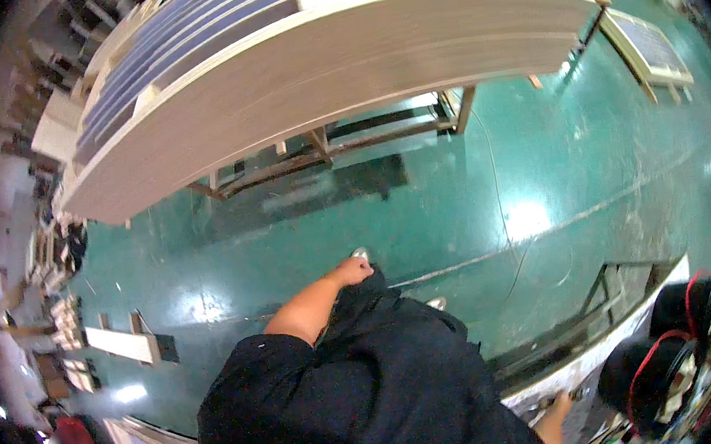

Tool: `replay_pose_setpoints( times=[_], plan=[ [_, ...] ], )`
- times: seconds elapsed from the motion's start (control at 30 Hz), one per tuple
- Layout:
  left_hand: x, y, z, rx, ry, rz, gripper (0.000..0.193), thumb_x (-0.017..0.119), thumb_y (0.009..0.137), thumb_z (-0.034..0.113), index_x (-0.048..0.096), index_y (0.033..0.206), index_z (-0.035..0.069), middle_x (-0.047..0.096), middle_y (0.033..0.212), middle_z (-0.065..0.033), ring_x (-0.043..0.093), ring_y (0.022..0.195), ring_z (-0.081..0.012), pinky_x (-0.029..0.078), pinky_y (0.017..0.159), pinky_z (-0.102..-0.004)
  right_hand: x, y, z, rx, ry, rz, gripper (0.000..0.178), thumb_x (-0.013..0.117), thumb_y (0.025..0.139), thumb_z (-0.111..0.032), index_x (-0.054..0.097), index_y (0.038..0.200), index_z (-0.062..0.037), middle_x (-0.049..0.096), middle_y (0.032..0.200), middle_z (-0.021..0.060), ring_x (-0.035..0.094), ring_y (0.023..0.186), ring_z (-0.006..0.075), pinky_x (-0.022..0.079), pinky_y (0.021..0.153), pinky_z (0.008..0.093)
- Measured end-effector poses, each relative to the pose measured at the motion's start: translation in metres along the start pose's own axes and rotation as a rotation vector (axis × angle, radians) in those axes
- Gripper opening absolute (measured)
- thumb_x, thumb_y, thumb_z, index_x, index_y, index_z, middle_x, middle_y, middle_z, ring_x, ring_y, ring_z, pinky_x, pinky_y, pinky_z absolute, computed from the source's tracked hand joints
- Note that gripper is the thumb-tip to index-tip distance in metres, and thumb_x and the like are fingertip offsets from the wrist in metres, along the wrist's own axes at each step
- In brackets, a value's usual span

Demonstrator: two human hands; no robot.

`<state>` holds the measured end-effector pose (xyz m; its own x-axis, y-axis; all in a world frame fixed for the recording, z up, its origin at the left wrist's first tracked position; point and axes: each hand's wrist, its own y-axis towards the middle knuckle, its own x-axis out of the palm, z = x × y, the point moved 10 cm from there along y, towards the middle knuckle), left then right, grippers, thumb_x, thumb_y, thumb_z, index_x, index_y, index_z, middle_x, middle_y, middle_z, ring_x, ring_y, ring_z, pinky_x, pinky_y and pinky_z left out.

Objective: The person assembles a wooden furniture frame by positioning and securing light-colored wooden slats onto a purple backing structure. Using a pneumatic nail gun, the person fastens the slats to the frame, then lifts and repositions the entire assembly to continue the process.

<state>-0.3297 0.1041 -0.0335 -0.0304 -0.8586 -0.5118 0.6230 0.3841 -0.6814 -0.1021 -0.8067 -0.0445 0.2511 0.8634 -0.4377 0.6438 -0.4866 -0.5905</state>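
While the green floor (449, 203) spreads wide, a long pale frame (339, 63) stands at the far side. The bench (591, 360) is at near right, two black objects (616, 375) near its pale edge. The right hand (557, 411) is at the bench, left of those objects; whether its fingers are apart or together, I cannot tell. The left hand (354, 271) hangs mid-scene, fingers curled together.

Blk shirt (373, 385), grn floor (440, 204), wht-edged bench (605, 350)
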Motion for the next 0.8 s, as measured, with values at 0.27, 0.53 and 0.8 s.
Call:
replay_pose_setpoints(
  times=[0.27, 0.53, 0.8],
  plan=[
    [-0.114, 0.004, -0.042, 0.244, -0.175, 0.237, 0.026, 0.068, 0.092, 0.033, 0.069, 0.098, 0.007, 0.073, 0.096, -0.0137, 0.069, 0.092, -0.0309, 0.053, 0.079, -0.0430, 0.165, -0.194, -0.131, -0.142, -0.080, -0.181, 0.025, 0.073, 0.085, -0.013, 0.068, 0.104, 0.0016, 0.066, 0.095, 0.0122, 0.060, 0.078, 0.0235, 0.053, 0.072, 0.0396],
    [-0.500, -0.192, 0.015, 0.632, -0.418, 0.801, 0.024, 0.069, 0.095, 0.029, 0.067, 0.089, 0.007, 0.061, 0.073, -0.0016, 0.055, 0.066, -0.0109, 0.048, 0.061, -0.0312, 0.495, -0.517, -0.335, -0.882, -0.498, -0.814, 0.035, 0.072, 0.078, -0.005, 0.066, 0.112, 0.0009, 0.068, 0.102, 0.0078, 0.063, 0.088, 0.0206, 0.052, 0.079, 0.0369],
    [-0.738, -0.345, -0.019, 0.836, 0.096, 1.273, 0.023, 0.070, 0.088, 0.020, 0.061, 0.102, 0.004, 0.062, 0.104, -0.0095, 0.059, 0.096, -0.0223, 0.047, 0.086, -0.0350, 0.630, -0.804, -0.495, -0.836, -0.609, -1.290, 0.046, 0.077, 0.081, -0.010, 0.062, 0.123, 0.0036, 0.072, 0.100, 0.0142, 0.072, 0.081, 0.0240, 0.058, 0.080, 0.0389]
  ],
)
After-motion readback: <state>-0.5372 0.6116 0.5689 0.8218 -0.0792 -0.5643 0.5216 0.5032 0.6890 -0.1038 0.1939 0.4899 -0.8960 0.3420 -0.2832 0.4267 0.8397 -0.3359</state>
